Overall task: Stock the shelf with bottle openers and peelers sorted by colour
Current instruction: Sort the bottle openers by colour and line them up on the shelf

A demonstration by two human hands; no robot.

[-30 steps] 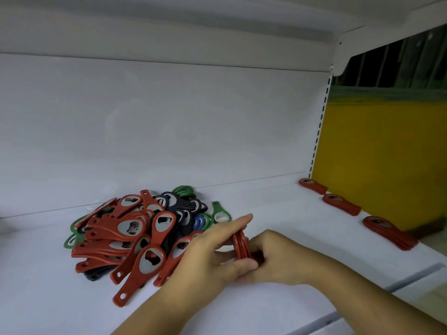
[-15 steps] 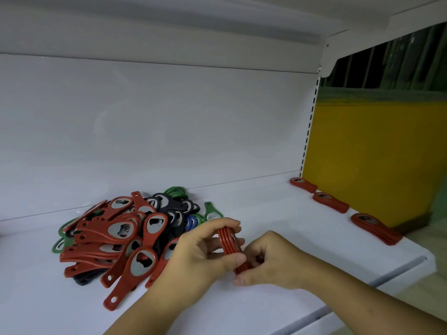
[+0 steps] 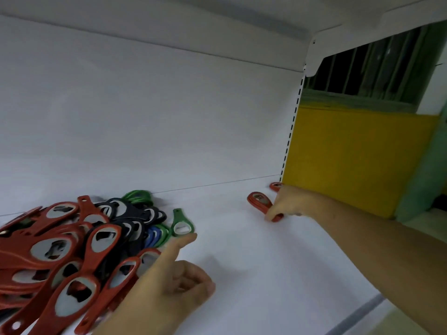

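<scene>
A heap of bottle openers (image 3: 72, 247) lies at the left of the white shelf (image 3: 242, 250): mostly red, with black, green and blue ones behind. A single green opener (image 3: 181, 224) lies at the heap's right edge. My left hand (image 3: 174, 284) hovers beside the heap, forefinger stretched toward the green opener, the other fingers curled, holding nothing. My right hand (image 3: 287, 204) reaches to the far right and pinches the handle end of a stack of red openers (image 3: 260, 203) lying on the shelf. Another red opener (image 3: 275, 186) peeks out behind that hand.
The shelf's white back panel (image 3: 145, 117) rises behind. A slotted upright (image 3: 291, 126) ends the shelf at the right, with a yellow wall (image 3: 350, 160) and a barred window (image 3: 375, 66) beyond. The shelf's front edge (image 3: 358, 315) runs at bottom right.
My right hand has carried the stack of red openers from in front of me to the far right and set it down on the shelf. My left hand has let go and stays near the heap.
</scene>
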